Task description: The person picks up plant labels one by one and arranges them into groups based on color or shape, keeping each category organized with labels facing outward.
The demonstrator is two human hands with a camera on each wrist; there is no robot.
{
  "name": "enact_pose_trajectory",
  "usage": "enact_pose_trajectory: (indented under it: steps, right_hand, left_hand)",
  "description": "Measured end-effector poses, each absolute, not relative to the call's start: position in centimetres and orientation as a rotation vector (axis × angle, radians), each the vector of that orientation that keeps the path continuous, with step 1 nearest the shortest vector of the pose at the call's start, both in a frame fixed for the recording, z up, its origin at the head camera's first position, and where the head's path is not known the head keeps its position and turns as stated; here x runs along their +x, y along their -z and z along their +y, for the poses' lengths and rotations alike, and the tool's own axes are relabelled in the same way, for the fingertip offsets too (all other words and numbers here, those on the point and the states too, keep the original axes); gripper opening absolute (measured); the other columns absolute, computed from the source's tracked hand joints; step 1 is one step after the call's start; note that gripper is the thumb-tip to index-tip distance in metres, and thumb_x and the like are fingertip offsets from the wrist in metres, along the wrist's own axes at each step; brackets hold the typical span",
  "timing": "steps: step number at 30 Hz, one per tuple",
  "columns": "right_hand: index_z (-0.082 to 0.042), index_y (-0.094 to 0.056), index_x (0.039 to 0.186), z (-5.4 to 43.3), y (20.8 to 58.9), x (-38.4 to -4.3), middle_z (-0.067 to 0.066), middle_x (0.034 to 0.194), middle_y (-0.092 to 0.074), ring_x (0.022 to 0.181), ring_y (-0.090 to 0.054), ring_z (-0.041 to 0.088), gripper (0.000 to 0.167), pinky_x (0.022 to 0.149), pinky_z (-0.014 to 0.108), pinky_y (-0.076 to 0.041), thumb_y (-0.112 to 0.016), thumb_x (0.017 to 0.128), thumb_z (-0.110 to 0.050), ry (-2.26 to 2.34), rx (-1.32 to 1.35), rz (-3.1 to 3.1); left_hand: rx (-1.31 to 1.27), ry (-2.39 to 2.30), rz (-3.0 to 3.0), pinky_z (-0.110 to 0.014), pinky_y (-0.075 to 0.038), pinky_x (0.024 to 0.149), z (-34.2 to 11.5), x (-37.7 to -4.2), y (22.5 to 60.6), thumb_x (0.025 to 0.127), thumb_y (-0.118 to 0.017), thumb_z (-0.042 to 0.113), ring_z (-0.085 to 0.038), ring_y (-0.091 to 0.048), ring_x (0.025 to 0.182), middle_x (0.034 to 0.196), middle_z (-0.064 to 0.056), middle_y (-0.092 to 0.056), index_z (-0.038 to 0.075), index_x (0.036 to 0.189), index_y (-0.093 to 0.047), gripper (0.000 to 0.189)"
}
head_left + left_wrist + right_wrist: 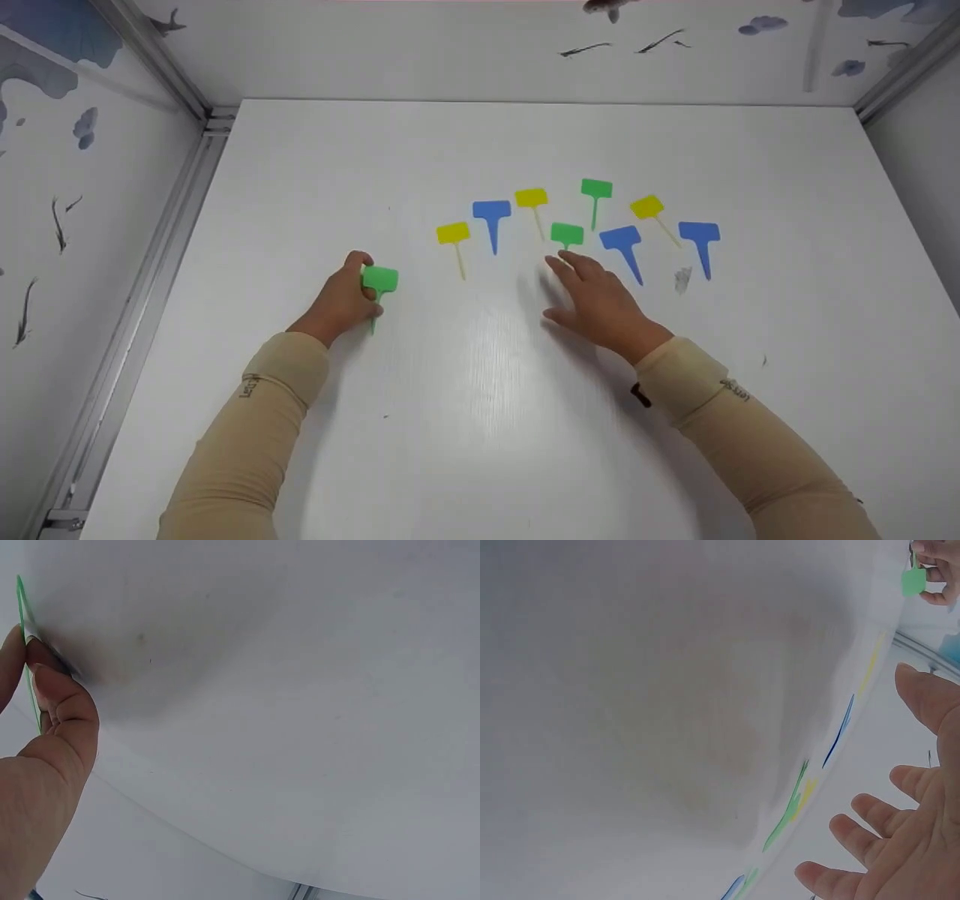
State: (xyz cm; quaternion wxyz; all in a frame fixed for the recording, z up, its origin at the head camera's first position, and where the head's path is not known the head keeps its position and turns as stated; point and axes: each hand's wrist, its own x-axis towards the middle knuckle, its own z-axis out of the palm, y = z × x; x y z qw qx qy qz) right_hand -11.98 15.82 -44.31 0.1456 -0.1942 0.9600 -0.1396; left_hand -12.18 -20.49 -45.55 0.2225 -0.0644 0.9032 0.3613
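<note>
My left hand [341, 300] pinches a green T-shaped plant label [381, 280] between thumb and fingers, its pointed stem hanging downward. In the left wrist view the label [22, 600] appears as a thin green edge at the fingertips. My right hand [604, 304] is spread, palm down and holding nothing, just in front of another green plant label [567, 233]; its fingertips hide part of that label's stem. From the right wrist view, the fingers of the right hand [907, 832] look apart from one another. Whether they touch the label cannot be told.
Further labels lie on the white table [450, 420]: yellow ones [453, 233] [532, 197] [647, 207], blue ones [491, 210] [621, 238] [699, 232] and a green one [597, 188]. A grey smudge [682, 280] marks the tabletop. White panels with metal rails [165, 240] enclose the table.
</note>
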Motion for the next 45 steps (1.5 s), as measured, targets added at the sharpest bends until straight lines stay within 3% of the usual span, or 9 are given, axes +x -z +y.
enact_pose_trajectory:
  steps: [17,26,33,45]
  right_hand:
    - [-0.016,-0.024,0.154,15.9,44.7,-12.0,0.011,0.158,-0.022,0.143,-0.022,0.032,0.080,0.113,0.052,-0.024,-0.067,0.090,-0.038,0.402,-0.564,2.773]
    - [-0.015,-0.024,0.154,16.1,44.7,-12.0,0.012,0.158,-0.022,0.143,-0.023,0.033,0.080,0.113,0.051,-0.024,-0.067,0.090,-0.036,0.421,-0.563,2.766]
    - [-0.016,-0.022,0.154,16.1,44.7,-12.1,0.011,0.158,-0.020,0.143,-0.021,0.033,0.080,0.114,0.052,-0.023,-0.067,0.090,-0.037,0.416,-0.548,2.757]
    - [-0.017,-0.023,0.154,16.3,44.6,-12.2,0.011,0.158,-0.021,0.144,-0.022,0.033,0.080,0.113,0.050,-0.025,-0.067,0.090,-0.036,0.424,-0.517,2.762]
  left_hand:
    - [-0.156,-0.995,2.537,-0.047,-0.040,0.101,-20.7,-12.1,45.7,0.083,-0.071,-0.003,-0.033,-0.050,0.112,0.123,-0.022,-0.055,0.007,0.140,-0.028,0.072]
    - [-0.094,-0.974,2.596,-0.046,-0.039,0.101,-21.1,-12.3,46.1,0.082,-0.074,0.001,-0.032,-0.047,0.109,0.122,-0.022,-0.045,0.000,0.139,-0.034,0.070]
    - [-0.062,-0.946,2.588,-0.045,-0.034,0.107,-21.5,-12.4,46.2,0.084,-0.074,0.006,-0.032,-0.042,0.118,0.132,-0.023,-0.036,-0.002,0.139,-0.035,0.068]
    - [-0.003,-0.897,2.613,-0.045,-0.031,0.109,-21.8,-12.7,46.3,0.083,-0.075,0.008,-0.034,-0.039,0.124,0.137,-0.025,-0.034,-0.010,0.137,-0.039,0.068]
